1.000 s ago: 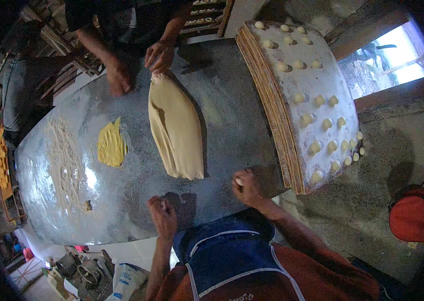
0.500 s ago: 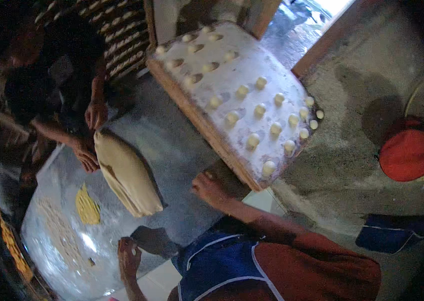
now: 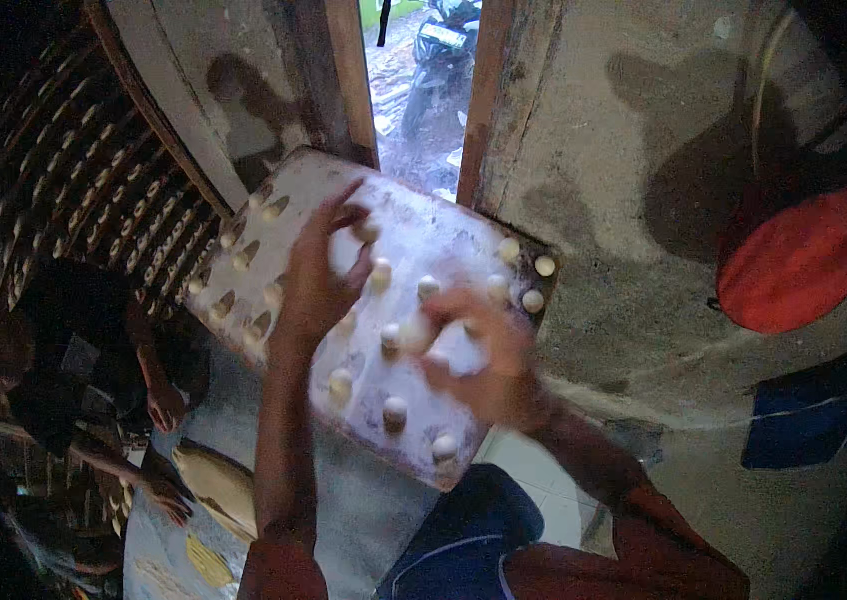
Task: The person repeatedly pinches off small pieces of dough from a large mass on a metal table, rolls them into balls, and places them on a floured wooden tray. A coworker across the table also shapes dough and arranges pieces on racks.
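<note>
Small pale dough balls (image 3: 394,412) sit spaced out on a flour-dusted board (image 3: 413,215) in front of me. My left hand (image 3: 318,270) is over the board's middle, thumb and fingers apart in a curve around one dough ball (image 3: 365,230); whether they touch it is unclear. My right hand (image 3: 488,365) is over the board's right part, smeared by motion. A pale, blurred round shape (image 3: 413,335) is at its fingertips; I cannot tell whether the hand grips it.
A co-worker's hands (image 3: 165,495) are beside a large dough slab (image 3: 218,485) on the grey table (image 3: 343,510). Racks of pale pieces (image 3: 123,200) stand at left. Beyond the board is a doorway (image 3: 423,110); a red round thing (image 3: 798,260) is at right.
My view has turned toward the board, which now lies straight ahead. Both hands have moved from above the table and its near edge to over the dough balls.
</note>
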Demonstrator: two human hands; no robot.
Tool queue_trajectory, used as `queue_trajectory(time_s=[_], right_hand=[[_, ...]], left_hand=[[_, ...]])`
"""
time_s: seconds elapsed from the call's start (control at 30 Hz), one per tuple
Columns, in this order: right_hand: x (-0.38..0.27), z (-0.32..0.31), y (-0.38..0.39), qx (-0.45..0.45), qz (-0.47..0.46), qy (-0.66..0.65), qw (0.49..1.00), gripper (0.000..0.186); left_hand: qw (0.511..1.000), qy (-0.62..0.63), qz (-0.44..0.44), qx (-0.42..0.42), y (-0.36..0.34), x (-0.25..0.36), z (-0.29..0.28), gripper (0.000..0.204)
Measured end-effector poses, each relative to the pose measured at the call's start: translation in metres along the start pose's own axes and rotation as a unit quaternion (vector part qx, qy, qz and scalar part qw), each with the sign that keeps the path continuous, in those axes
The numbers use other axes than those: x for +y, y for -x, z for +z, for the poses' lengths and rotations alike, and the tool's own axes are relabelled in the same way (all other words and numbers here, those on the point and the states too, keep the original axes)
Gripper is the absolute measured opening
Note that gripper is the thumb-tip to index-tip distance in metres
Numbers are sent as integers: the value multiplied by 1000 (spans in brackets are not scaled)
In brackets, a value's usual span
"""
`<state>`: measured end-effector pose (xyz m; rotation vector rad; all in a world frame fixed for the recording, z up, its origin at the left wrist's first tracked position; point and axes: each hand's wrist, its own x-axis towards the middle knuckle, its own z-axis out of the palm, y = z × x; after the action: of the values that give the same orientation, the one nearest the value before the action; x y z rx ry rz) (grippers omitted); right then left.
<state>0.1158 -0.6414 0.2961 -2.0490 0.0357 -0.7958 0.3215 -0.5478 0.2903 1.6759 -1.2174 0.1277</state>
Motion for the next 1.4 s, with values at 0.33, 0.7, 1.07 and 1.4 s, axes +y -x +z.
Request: queue_trajectory(time_s=[0.33, 0.7, 1.07, 1.4], right_hand=[[173, -52, -26, 21, 84, 266, 960, 70], [23, 30, 134, -95, 111, -2, 989, 26], [-37, 337, 269, -445, 549, -364, 607, 44], [-76, 315, 298, -466, 41, 52, 882, 30]], left_hand=[[965, -234, 5, -118, -15, -48, 104, 97], [755, -280, -522, 281, 476, 85, -17, 50], [797, -212, -481, 297, 531, 84, -85, 39], [500, 535, -555, 395, 543, 71, -101, 35]])
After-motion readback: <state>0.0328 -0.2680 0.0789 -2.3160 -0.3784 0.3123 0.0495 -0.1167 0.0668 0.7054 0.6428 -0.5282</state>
